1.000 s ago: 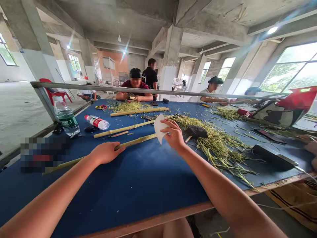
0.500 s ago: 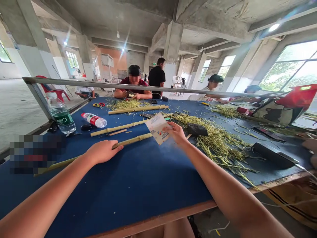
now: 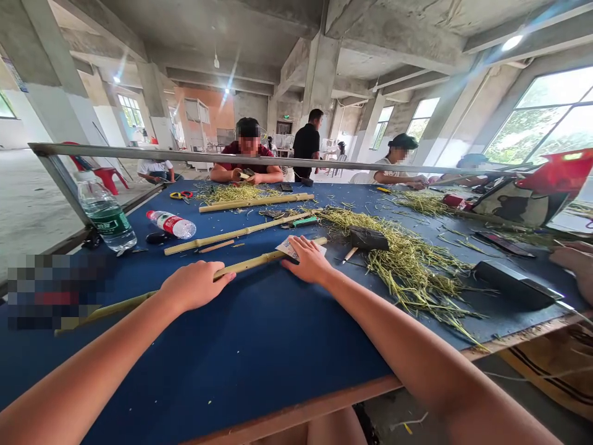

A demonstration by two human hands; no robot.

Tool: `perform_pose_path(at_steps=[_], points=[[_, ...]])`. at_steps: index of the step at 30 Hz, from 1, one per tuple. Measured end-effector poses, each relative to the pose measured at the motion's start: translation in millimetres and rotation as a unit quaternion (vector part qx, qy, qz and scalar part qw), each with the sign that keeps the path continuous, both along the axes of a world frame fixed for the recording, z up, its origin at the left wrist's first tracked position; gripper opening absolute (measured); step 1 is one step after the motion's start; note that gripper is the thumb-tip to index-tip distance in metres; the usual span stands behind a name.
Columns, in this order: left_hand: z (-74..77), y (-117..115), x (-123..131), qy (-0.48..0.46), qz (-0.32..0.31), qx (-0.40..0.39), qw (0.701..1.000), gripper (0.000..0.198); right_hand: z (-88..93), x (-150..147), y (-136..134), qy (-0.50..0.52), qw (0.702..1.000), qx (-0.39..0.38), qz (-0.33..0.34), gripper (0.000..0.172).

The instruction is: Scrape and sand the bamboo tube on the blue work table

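My left hand (image 3: 195, 284) is wrapped round a long bamboo pole (image 3: 250, 264) that lies slantwise over the blue table (image 3: 222, 364). Farther along the same pole, my right hand (image 3: 306, 259) presses a printed sheet of sandpaper (image 3: 286, 248) over the bamboo, its fingers closed round the top. Most of the sheet is hidden under that hand. Just beyond lies a second bamboo pole (image 3: 217, 238), with a thin bamboo strip (image 3: 217, 246) beside it. A tool with a wooden handle (image 3: 351, 254) rests to the right of my right hand.
Bamboo shavings (image 3: 407, 266) and a dark block (image 3: 368, 239) lie at right, near a black box-shaped device (image 3: 514, 284). Two bottles, a large one (image 3: 104, 213) and a red-labelled one (image 3: 171, 224), are at left. A metal bar (image 3: 278, 162) spans the far side; co-workers sit beyond.
My right hand has come down with the sandpaper from above the pole and now presses it onto the bamboo. My left hand keeps its grip.
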State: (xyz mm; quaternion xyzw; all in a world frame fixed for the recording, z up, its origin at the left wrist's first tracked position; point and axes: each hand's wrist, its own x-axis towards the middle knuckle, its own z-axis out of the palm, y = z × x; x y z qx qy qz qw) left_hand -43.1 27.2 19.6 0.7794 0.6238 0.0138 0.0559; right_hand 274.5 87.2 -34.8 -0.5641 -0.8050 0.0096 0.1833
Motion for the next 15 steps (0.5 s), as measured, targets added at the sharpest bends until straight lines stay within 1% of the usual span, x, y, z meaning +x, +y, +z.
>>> perform_pose_path(at_steps=[2,4,6,7,8,10,13,14,15], points=[[-0.9,-1,2,-0.008,-0.003,-0.018,1.0,0.056,-0.9,6,6,0.004,1.0,-0.012,-0.01,0.071],[-2.1,0,2,-0.014,-0.009,-0.028,0.999,0.056,-0.8,16,13,0.001,0.999,-0.012,-0.038,0.062],[-3.2,2,2,-0.017,-0.013,-0.031,0.999,0.057,-0.2,23,17,-0.004,0.998,-0.007,-0.07,0.057],[-3.6,2,2,-0.017,-0.015,-0.032,0.999,0.058,-0.2,24,17,-0.008,0.997,-0.008,-0.073,0.057],[-3.9,3,1,-0.018,-0.014,-0.034,0.999,0.058,-0.4,22,15,-0.011,0.998,-0.01,-0.064,0.057],[-4.2,4,0,-0.021,-0.012,-0.037,0.999,0.06,-1.6,10,7,-0.017,1.0,-0.018,-0.003,0.058],[-3.8,7,-3,-0.032,-0.009,-0.044,0.998,0.062,-4.0,-14,-6,-0.015,0.991,-0.014,0.135,0.061],[-3.5,8,-5,-0.037,-0.012,-0.05,0.998,0.062,-4.3,-18,-8,-0.015,0.986,-0.011,0.167,0.061],[-3.3,9,-7,-0.042,-0.014,-0.058,0.997,0.063,-4.1,-20,-8,-0.017,0.982,-0.009,0.186,0.061]])
